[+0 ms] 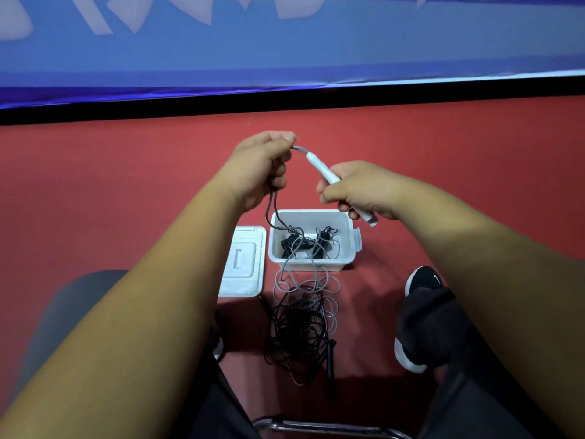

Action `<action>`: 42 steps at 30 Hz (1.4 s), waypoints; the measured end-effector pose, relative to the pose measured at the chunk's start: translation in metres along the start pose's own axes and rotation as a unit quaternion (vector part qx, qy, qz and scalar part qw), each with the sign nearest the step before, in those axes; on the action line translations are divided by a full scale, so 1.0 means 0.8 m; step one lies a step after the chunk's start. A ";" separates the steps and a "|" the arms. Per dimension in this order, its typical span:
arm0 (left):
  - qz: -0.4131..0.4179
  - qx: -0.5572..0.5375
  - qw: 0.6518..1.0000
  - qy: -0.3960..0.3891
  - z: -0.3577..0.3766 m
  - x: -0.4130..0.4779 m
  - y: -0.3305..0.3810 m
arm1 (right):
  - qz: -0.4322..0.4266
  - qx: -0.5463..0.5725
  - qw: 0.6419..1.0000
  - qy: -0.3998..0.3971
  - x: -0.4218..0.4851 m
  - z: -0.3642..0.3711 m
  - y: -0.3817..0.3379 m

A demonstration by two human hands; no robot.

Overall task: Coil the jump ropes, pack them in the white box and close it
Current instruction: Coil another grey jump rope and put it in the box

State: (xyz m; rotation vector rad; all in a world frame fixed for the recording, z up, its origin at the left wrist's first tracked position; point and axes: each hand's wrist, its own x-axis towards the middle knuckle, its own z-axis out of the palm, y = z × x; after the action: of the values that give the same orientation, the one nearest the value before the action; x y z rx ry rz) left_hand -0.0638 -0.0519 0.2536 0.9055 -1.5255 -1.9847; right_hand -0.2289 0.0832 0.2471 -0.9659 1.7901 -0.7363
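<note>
Both hands are up at twelve o'clock from the white box (311,263), over the red floor (126,185); the right hand (359,193) is wrapped round a white handle (321,166), fingers curled about its lower half, its tip pointing to eleven o'clock; out of that tip runs a grey cord (300,149), and the left hand (261,166) pinches it between thumb and forefinger, just beside the handle; darker strands hang from that left fist, dropping toward six o'clock and over the box's far rim.

The box sits open on the floor; inside lie black coiled ropes (294,243) with loose grey loops draped across them; the lid (243,264) lies flat at nine o'clock of the box, just beside it; grey cord spills over the box's near rim toward six o'clock and into the tangle (300,327) of grey and black rope heaped on the floor between the person's legs; a black handle (330,369) lies at the tangle's five o'clock edge.

A black shoe (422,280) stands at four o'clock of the box; a blue banner (285,58) runs across at twelve o'clock; a chrome rail (316,426) shows at six o'clock.
</note>
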 end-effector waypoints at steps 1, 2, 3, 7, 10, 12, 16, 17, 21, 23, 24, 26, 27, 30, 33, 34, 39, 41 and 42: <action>0.010 0.017 1.000 -0.002 -0.002 0.001 0.000 | 0.003 -0.025 0.999 0.026 0.000 0.001 0.000; 0.023 0.064 0.998 -0.009 -0.004 0.001 0.000 | -0.004 -0.033 0.998 0.060 0.001 0.003 -0.001; 0.033 0.144 0.989 -0.017 -0.008 0.003 -0.003 | -0.020 -0.027 0.995 0.098 0.002 0.004 -0.003; -0.013 0.431 0.901 -0.040 -0.028 0.007 -0.024 | -0.058 0.125 0.969 0.206 0.019 0.001 -0.005; -0.067 0.522 0.849 -0.052 -0.043 0.003 -0.044 | -0.044 0.193 0.953 0.231 0.024 -0.003 -0.001; -0.075 0.488 0.869 -0.041 -0.045 0.003 -0.047 | -0.040 0.198 0.954 0.220 0.023 -0.001 0.003; -0.071 0.189 0.979 0.029 -0.027 0.001 -0.021 | -0.013 0.196 0.967 0.159 0.022 0.007 0.010; -0.055 0.133 0.989 0.038 -0.020 -0.001 -0.009 | -0.004 0.216 0.968 0.126 0.021 0.012 0.011; -0.013 -0.006 0.999 0.041 -0.003 -0.011 0.035 | -0.002 0.310 0.950 0.024 0.019 0.037 0.013; -0.004 -0.049 0.998 0.048 -0.002 -0.015 0.049 | -0.023 0.292 0.955 0.055 0.015 0.039 0.003; 0.003 -0.059 0.997 0.049 -0.003 -0.018 0.055 | -0.035 0.278 0.957 0.081 0.012 0.037 -0.004; 0.013 -0.060 0.997 0.044 -0.003 -0.024 0.068 | -0.062 0.282 0.952 0.098 0.002 0.032 -0.022; 0.011 -0.060 0.997 0.037 -0.004 -0.026 0.074 | -0.073 0.297 0.947 0.097 -0.004 0.030 -0.034; -0.037 -0.041 0.998 -0.001 -0.005 -0.032 0.080 | -0.111 0.334 0.930 0.108 -0.026 0.018 -0.076; -0.053 0.072 0.993 -0.081 0.002 -0.054 0.062 | -0.145 0.366 0.912 0.117 -0.047 0.001 -0.121; -0.040 0.125 0.986 -0.105 0.005 -0.064 0.055 | -0.152 0.379 0.905 0.119 -0.055 -0.004 -0.135; 0.023 0.248 0.959 -0.134 0.003 -0.086 0.032 | -0.161 0.478 0.857 0.106 -0.102 -0.031 -0.192; 0.008 0.320 0.934 -0.157 0.000 -0.089 0.036 | -0.173 0.543 0.816 0.094 -0.121 -0.043 -0.210; -0.001 0.341 0.925 -0.166 0.001 -0.092 0.040 | -0.181 0.569 0.797 0.089 -0.129 -0.049 -0.217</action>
State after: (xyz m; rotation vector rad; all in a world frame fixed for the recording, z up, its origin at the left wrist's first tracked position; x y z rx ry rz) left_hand -0.0160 -0.0076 0.3005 0.8315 -2.4949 -1.6674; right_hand -0.1887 0.0865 0.4488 -0.3710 0.9322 -1.8920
